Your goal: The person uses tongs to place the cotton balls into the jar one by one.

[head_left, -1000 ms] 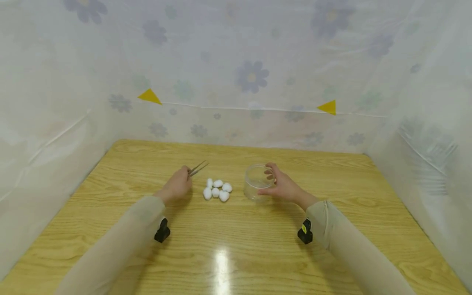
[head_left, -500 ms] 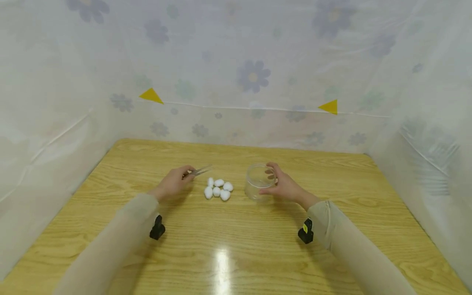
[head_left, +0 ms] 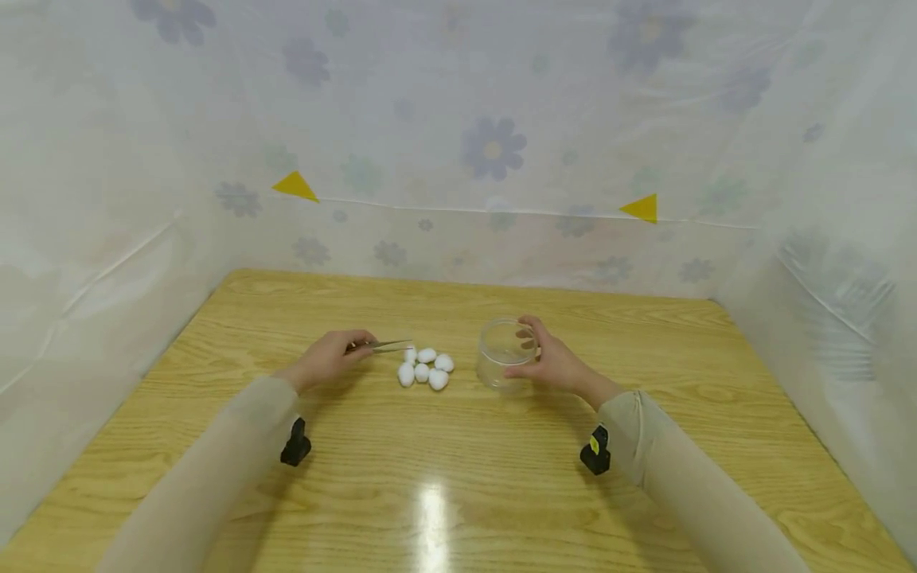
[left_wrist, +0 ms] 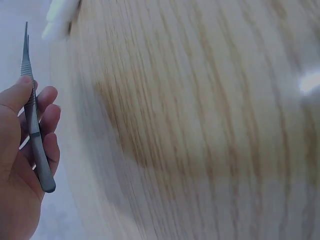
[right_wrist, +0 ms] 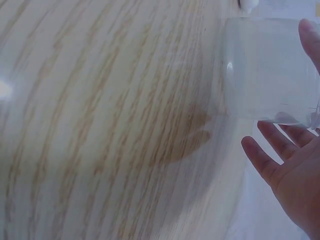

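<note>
In the head view my left hand (head_left: 328,358) pinches metal tweezers (head_left: 390,345), whose slightly parted tips point right. The tips overlap the back left of several white cotton balls (head_left: 422,372) clustered on the table. The left wrist view shows the thumb and fingers on the ribbed middle of the tweezers, with the rounded end by the palm. To the right of the cluster stands a clear round container (head_left: 493,371), its top uncovered. My right hand (head_left: 562,364) holds its right side, thumb at the front and fingers behind. Inside the container (right_wrist: 270,70) nothing shows.
The wood-grain table (head_left: 458,461) has a bright reflection near its front. A flowered, whitish curtain (head_left: 430,143) rises along the back and sides, with two yellow triangles (head_left: 296,187) on it. Each sleeve carries a black wrist camera (head_left: 295,443).
My left hand has shifted a little left while the tweezers swung from pointing up and right to nearly level, tips now over the cotton balls. The right hand and container stay put.
</note>
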{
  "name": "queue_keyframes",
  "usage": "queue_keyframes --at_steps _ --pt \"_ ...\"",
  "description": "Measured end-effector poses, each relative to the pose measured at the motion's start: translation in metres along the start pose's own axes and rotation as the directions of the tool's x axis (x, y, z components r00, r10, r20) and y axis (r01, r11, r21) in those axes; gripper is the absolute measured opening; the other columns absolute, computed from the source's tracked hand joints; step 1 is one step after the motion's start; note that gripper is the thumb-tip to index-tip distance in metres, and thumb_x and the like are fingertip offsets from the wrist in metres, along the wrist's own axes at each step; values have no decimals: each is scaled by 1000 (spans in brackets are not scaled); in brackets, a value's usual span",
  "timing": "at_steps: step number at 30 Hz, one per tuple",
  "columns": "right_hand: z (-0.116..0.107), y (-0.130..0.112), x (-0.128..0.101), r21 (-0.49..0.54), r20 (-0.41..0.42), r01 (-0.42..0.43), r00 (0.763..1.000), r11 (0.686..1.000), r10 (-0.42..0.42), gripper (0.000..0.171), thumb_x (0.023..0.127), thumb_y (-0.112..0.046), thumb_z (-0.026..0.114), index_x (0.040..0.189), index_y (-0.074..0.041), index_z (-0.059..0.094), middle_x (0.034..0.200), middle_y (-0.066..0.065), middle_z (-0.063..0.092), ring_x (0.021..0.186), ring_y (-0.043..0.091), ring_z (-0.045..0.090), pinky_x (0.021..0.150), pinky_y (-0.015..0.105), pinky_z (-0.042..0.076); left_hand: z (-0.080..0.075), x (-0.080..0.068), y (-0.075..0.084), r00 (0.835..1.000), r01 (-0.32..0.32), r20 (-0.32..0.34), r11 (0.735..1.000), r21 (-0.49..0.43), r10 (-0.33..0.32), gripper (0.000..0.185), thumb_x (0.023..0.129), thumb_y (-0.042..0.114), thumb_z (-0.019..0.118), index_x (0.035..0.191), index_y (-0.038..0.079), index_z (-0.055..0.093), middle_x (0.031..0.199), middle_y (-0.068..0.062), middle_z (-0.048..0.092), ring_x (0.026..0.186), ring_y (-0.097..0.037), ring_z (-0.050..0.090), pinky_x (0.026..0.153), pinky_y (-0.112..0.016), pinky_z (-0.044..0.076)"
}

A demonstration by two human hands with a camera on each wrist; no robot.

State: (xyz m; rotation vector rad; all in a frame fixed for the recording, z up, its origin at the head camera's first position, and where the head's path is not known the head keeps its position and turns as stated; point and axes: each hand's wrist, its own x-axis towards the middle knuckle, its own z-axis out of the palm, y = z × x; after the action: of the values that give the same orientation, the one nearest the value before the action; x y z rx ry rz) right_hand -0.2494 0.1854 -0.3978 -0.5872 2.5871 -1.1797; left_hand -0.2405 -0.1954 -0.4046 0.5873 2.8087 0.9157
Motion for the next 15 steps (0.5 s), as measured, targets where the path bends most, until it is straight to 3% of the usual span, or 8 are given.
queue_keyframes --at_steps 5,15 --pt "0 -1 -1 1 1 -3 1000 1000 3 94 78 -33 77 147 -11 15 145 23 34 128 39 40 98 54 39 0 -1 0 1000 -13 1 1000 20 13 27 97 17 51 119 2 59 106 -14 65 98 -28 61 83 -44 49" --pt "1 2 1 -4 -6 3 1000 1000 -3 93 78 -31 77 146 -11 16 144 23 35 128 40 41 98 54 39 5 -1 -4 999 -26 26 996 86 24 25 96 15 53 115 2 62 107 -13 66 99 -28 62 84 -43 50"
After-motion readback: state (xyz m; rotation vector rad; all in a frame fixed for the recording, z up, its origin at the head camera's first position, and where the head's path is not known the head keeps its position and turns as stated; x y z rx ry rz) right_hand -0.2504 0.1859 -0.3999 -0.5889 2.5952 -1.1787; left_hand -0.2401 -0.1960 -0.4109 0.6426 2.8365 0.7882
